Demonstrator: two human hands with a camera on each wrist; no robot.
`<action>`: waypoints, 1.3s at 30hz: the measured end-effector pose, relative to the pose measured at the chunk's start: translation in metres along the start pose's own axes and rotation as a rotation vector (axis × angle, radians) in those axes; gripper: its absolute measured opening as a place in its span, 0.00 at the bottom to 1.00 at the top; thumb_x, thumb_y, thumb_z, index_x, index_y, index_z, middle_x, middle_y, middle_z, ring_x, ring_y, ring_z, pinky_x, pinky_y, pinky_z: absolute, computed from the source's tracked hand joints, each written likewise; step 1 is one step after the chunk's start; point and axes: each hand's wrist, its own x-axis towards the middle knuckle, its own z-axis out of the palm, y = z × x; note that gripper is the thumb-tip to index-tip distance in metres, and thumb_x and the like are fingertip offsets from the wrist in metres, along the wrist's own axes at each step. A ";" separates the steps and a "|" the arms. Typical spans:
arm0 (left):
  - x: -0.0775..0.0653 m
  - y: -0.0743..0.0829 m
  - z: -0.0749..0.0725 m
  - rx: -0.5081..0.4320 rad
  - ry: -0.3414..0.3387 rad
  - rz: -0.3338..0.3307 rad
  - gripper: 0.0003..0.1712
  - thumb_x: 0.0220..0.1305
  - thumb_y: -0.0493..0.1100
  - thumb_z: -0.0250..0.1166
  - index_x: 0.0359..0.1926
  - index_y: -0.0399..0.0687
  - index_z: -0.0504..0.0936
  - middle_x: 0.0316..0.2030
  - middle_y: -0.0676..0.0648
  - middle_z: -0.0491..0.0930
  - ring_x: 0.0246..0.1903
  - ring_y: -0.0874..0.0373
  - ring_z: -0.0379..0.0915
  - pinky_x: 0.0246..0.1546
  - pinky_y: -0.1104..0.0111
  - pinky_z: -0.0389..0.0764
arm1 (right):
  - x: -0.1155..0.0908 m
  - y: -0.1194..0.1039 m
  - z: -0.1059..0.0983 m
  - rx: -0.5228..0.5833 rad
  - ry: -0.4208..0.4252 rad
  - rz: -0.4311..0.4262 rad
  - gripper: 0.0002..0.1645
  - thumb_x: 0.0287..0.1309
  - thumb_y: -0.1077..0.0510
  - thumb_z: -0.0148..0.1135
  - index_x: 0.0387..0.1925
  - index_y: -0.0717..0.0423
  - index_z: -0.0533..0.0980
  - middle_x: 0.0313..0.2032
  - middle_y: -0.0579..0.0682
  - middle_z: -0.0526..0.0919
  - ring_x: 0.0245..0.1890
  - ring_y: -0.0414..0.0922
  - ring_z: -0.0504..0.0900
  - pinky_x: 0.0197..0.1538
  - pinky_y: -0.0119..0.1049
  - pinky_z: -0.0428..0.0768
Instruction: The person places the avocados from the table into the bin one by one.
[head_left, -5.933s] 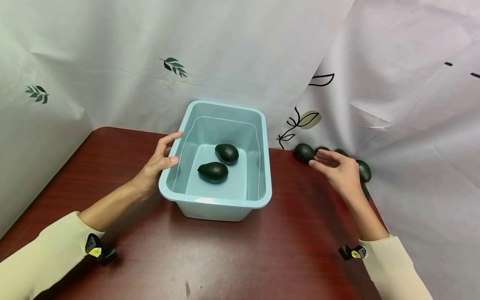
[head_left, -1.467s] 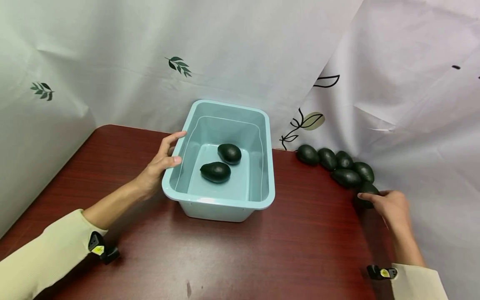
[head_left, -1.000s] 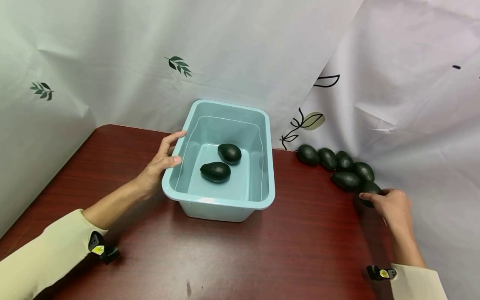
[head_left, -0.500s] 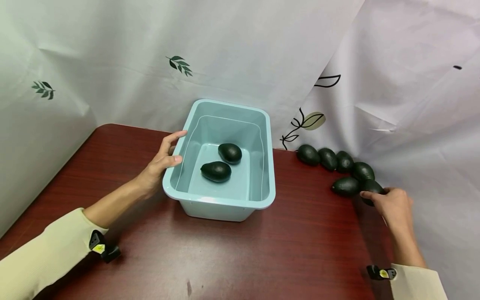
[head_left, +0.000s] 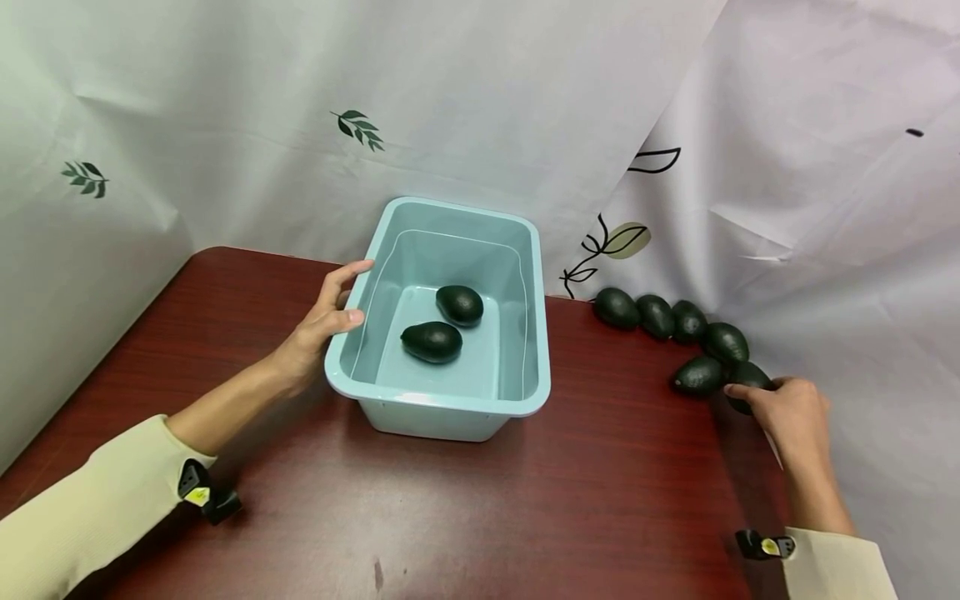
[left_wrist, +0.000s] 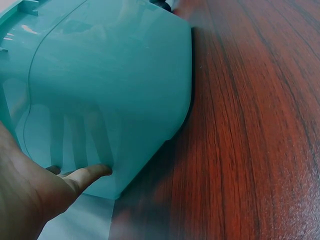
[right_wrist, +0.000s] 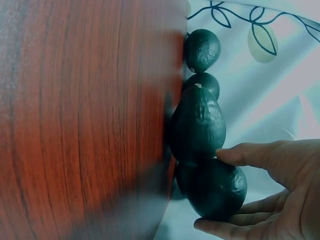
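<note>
1. The left hand (head_left: 311, 329) is at the left side of the pale blue basin (head_left: 431, 423), with the tips of thumb and forefinger on the rim. The left wrist view shows a fingertip against the outer wall. The fingers bend about that edge, holding the basin.

2. On the basin floor lie two avocados, close together: the nearer avocado (head_left: 431, 342), narrow end to the left, and the farther avocado (head_left: 459, 306), behind it and a little to the right.

3. Right of the basin, along the back of the red-brown table (head_left: 480, 508), are the leftmost avocado (head_left: 617, 308), the second avocado (head_left: 656, 317) and the third avocado (head_left: 688, 322).

4. Next come the front avocado (head_left: 698, 377) and, behind it to the right, the corner avocado (head_left: 725, 342).

5. Farthest right, the right hand (head_left: 795, 417) pinches the end avocado (head_left: 750, 379) between thumb and fingers, beside the table's right edge. Whether it is lifted, I cannot tell.

6. The step in hand looks like taking hold of that one avocado while the other hand steadies the basin.

7. The next move probably calls for a firm pinch and an upward lift, without nudging the front avocado.
</note>
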 end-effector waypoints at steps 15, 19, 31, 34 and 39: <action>0.000 0.001 0.000 -0.012 0.005 -0.007 0.42 0.74 0.48 0.50 0.86 0.76 0.55 0.74 0.45 0.56 0.68 0.40 0.64 0.57 0.61 0.84 | -0.001 -0.002 -0.005 -0.037 -0.007 0.036 0.39 0.69 0.36 0.74 0.46 0.74 0.82 0.35 0.68 0.85 0.42 0.64 0.77 0.31 0.43 0.75; -0.001 0.001 0.000 -0.011 0.005 -0.003 0.42 0.74 0.48 0.50 0.86 0.75 0.55 0.74 0.45 0.56 0.68 0.39 0.64 0.57 0.61 0.84 | 0.000 -0.002 -0.009 -0.045 -0.017 0.038 0.42 0.70 0.36 0.73 0.50 0.77 0.81 0.46 0.78 0.84 0.51 0.72 0.77 0.36 0.51 0.81; 0.000 -0.001 0.000 -0.007 0.008 0.002 0.41 0.75 0.48 0.50 0.86 0.76 0.56 0.75 0.45 0.57 0.68 0.40 0.66 0.57 0.61 0.85 | 0.002 -0.011 -0.016 -0.030 0.030 0.016 0.46 0.70 0.34 0.72 0.59 0.76 0.80 0.63 0.84 0.78 0.66 0.81 0.68 0.51 0.65 0.81; 0.000 0.000 0.000 -0.010 0.010 0.004 0.41 0.75 0.47 0.50 0.86 0.76 0.56 0.75 0.44 0.57 0.68 0.40 0.66 0.57 0.61 0.85 | 0.000 -0.015 -0.016 -0.030 0.057 -0.008 0.43 0.70 0.35 0.73 0.55 0.74 0.82 0.58 0.82 0.81 0.62 0.78 0.71 0.45 0.58 0.79; -0.001 0.000 -0.001 -0.018 0.009 0.010 0.42 0.75 0.47 0.51 0.86 0.76 0.56 0.75 0.43 0.57 0.68 0.41 0.66 0.56 0.61 0.85 | -0.002 -0.024 -0.016 0.005 0.092 -0.044 0.44 0.70 0.35 0.73 0.62 0.73 0.82 0.61 0.81 0.81 0.66 0.81 0.68 0.50 0.64 0.76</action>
